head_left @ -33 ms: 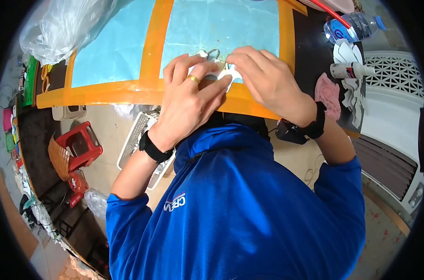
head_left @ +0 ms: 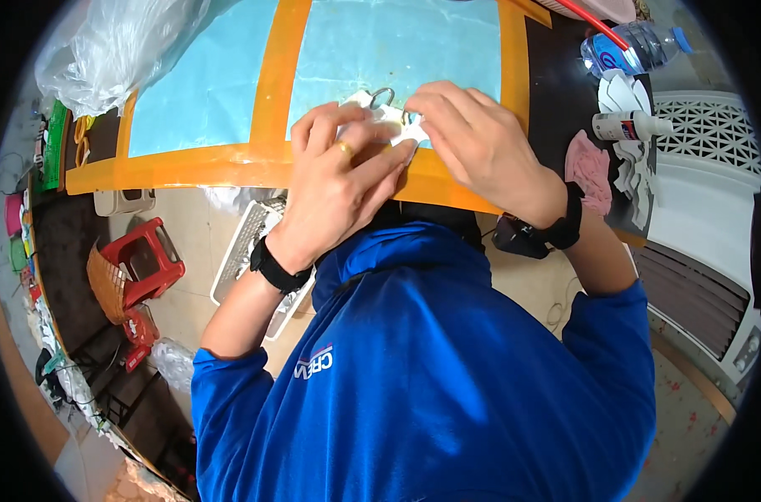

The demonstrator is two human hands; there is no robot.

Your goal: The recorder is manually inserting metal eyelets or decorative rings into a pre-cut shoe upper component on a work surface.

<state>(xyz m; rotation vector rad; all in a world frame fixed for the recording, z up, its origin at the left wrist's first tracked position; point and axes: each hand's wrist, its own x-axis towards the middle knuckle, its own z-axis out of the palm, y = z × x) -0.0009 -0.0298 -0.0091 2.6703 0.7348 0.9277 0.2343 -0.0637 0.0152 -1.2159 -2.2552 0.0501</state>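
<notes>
At the upper centre of the frame, the left hand (head_left: 334,167) held a white piece (head_left: 414,131) between bent fingers and thumb, over a blue sheet (head_left: 397,50) edged with orange tape (head_left: 514,67). A grey loop (head_left: 384,89) stood up at the piece's far side; the right hand (head_left: 485,151) had its fingers narrowed at the right edge, though whether they gripped anything could not be told.

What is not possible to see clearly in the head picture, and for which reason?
In the head view:
White piece: partly covered by the left hand.
Whether the right hand pinches anything: its fingers hide this.
Curved loop: too small to tell its kind.
Plastic bag: top cut off by the upper edge.
</notes>
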